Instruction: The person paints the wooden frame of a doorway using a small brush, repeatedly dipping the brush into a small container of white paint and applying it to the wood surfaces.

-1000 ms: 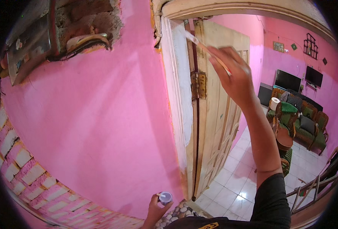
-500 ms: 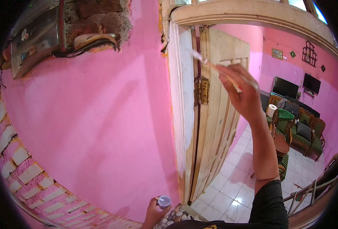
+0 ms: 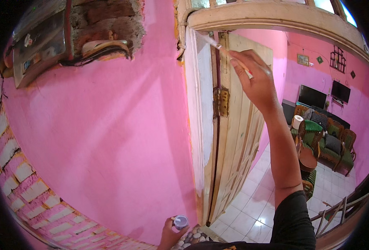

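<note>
My right hand (image 3: 255,79) is raised and closed round the handle of a paintbrush (image 3: 226,51). The bristles, coated white, are at the upper part of the door frame (image 3: 205,75), whose inner face carries a whitish coat. Lower down, bare wood shows on that frame. Near the lower edge, my left hand (image 3: 171,234) holds a small cup of pale, greyish paint (image 3: 180,223) with a light stick or strip inside it. Beside the frame, a wooden door (image 3: 245,108) stands ajar on a brass-coloured hinge (image 3: 222,102).
A pink wall (image 3: 109,137) fills the left, with a brick-patterned border (image 3: 38,189) along its edge. Exposed bricks and a box-like fixture (image 3: 42,46) are at the upper left. Beyond the doorway are carved chairs (image 3: 332,143), dark screens (image 3: 312,96) and a tiled floor (image 3: 251,208).
My right hand and the brush have moved up and slightly left, toward the top corner of the frame. My left hand still holds the cup in about the same place.
</note>
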A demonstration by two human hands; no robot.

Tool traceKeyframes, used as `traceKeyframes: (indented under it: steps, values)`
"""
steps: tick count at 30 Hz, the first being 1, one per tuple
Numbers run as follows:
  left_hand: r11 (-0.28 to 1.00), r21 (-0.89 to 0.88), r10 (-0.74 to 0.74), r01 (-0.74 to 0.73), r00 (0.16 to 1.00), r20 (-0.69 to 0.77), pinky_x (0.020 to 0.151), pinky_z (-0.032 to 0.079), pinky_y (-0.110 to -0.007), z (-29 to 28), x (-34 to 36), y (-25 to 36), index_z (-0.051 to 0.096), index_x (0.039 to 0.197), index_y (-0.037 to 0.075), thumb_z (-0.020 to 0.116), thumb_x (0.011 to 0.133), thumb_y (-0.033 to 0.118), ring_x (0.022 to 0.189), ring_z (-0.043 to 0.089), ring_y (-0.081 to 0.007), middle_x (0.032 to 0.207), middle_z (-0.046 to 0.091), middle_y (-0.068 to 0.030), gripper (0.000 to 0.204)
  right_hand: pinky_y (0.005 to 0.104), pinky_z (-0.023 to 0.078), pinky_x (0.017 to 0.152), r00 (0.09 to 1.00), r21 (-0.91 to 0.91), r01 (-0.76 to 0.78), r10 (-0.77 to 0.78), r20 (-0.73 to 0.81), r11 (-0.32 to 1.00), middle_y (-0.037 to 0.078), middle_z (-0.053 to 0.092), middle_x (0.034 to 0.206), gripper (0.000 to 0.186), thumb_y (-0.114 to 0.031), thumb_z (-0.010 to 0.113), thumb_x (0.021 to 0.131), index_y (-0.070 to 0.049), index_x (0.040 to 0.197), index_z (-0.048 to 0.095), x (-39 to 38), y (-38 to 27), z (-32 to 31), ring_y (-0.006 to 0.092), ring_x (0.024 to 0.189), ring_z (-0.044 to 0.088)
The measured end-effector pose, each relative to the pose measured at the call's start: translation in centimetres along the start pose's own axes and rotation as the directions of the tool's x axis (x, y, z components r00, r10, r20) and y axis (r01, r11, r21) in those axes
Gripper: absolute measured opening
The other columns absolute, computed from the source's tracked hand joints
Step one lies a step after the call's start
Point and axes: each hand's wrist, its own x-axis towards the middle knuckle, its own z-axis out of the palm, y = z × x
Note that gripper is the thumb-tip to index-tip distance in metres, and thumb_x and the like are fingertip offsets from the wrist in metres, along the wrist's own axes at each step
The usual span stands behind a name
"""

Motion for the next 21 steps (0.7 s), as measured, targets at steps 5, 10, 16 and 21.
traceKeyframes:
  steps: [5, 10, 16, 21]
  values:
    - [1.0, 0.008, -0.004, 0.004, 1.0, 0.003, 0.085, 0.056, -0.037, -0.1, 0.2, -0.5, 0.06, 0.121, -0.003, 0.091, 0.079, 0.028, 0.098, 0.069, -0.0238, 0.11, 0.066, -0.015, 0.061, 0.037, 0.055, 0.081, 0.998, 0.056, -0.018, 0.022, -0.057, 0.998, 0.014, 0.067, 0.103, 0.028, -0.007, 0.065, 0.099, -0.008, 0.126, 0.071, 0.5, -0.3, 1.4, 0.0305, 0.091, 0.068]
    - [0.998, -0.008, 0.057, -0.057, 0.998, -0.001, 0.084, 0.057, -0.036, 0.6, 0.4, -2.4, 0.06, 0.12, -0.003, 0.091, 0.079, 0.027, 0.097, 0.07, -0.0239, 0.108, 0.067, -0.0151, 0.06, 0.0373, 0.055, 0.08, 0.994, 0.043, 0.003, 0.002, -0.111, 0.999, 0.015, 0.067, 0.102, 0.028, -0.006, 0.065, 0.099, -0.007, 0.126, 0.071, 0.3, -2.3, 1.2, 0.0304, 0.091, 0.068]
    - [0.998, 0.0, 0.057, -0.057, 0.998, 0.005, 0.084, 0.057, -0.036, -0.2, 0.3, -1.3, 0.059, 0.121, -0.004, 0.092, 0.079, 0.027, 0.097, 0.07, -0.0235, 0.108, 0.067, -0.0151, 0.062, 0.0372, 0.055, 0.079, 1.0, 0.082, -0.013, 0.013, 0.006, 0.997, 0.014, 0.067, 0.103, 0.028, -0.006, 0.065, 0.099, -0.008, 0.126, 0.071, 0.7, -2.9, 2.2, 0.0291, 0.089, 0.068]
    - [0.999, -0.025, 0.03, -0.03, 0.999, -0.015, 0.082, 0.057, -0.035, -0.5, 0.1, -1.4, 0.059, 0.121, -0.003, 0.092, 0.079, 0.026, 0.095, 0.07, -0.0218, 0.107, 0.068, -0.0145, 0.061, 0.0356, 0.054, 0.079, 0.997, 0.043, 0.017, -0.014, -0.073, 0.999, 0.013, 0.067, 0.102, 0.027, -0.01, 0.065, 0.1, -0.008, 0.126, 0.071, 0.8, -2.4, 1.1, 0.0288, 0.088, 0.067]
